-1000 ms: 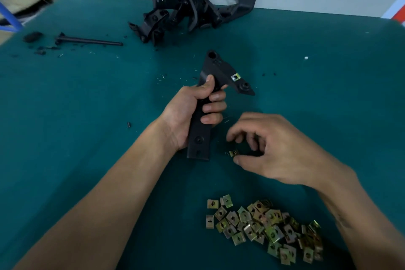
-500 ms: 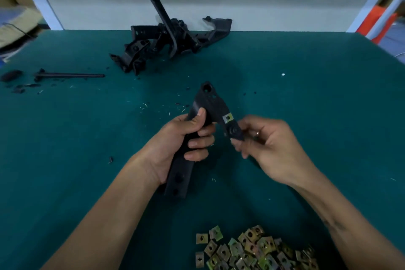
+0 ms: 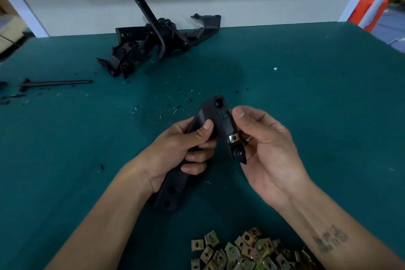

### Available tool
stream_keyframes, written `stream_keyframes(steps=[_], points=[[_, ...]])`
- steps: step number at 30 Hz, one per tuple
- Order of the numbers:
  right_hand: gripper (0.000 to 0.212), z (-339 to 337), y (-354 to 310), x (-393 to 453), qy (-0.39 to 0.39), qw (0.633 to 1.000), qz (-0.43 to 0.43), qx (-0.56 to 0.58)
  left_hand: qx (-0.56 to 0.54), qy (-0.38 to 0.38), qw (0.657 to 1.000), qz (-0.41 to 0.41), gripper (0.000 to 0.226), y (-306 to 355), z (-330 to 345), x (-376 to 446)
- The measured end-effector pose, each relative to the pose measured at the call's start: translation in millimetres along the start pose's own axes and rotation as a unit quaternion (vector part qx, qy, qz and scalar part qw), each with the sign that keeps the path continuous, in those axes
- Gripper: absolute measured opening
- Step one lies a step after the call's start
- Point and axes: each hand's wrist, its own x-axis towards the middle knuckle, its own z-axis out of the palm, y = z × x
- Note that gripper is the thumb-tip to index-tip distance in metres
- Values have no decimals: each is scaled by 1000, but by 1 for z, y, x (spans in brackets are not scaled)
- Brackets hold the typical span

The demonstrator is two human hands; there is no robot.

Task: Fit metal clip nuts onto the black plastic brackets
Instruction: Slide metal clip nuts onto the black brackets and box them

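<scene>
Bracket: the black plastic bracket (image 3: 219, 120) is held off the worktop (image 3: 306, 98) at the centre of the frame, its long shank running down and left, its head with a round hole pointing up.
Left hand: the left hand (image 3: 186, 151) is wrapped round the shank, thumb on top, fingers curled underneath.
Right hand: the right hand (image 3: 267, 144) cups the bracket's lower right prong, thumb up beside the head, fingers curled behind the prong. Whether it also holds a loose nut, I cannot tell.
Fitted nut: one brass-coloured clip nut (image 3: 234, 137) already sits on the bracket's right edge, just above the pointed tip.
Spare nuts: a heap of clip nuts (image 3: 247, 252) lies on the worktop at the bottom of the frame, right of centre.
Other parts: a pile of black brackets (image 3: 157, 41) lies at the upper centre; a black rod (image 3: 57, 82) lies at the left edge.
How the bracket handles: it looks stiff and light, with a matt surface that should not slip. The shank is the best place to grip it, leaving the edges free.
How the nuts handle: they seem small, thin and springy, with sharp edges, and are best pinched by the flat faces and pushed on squarely.
</scene>
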Motion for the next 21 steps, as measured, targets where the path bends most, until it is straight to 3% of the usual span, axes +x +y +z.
stream_keyframes(steps=[7, 21], points=[[19, 3, 3, -5, 49, 995, -86, -22, 9, -31, 999, -17, 21, -2, 0, 2], [10, -3, 1, 2, 5, 968, -213, -134, 2, -19, 1000, 3, 17, -1, 2, -1]])
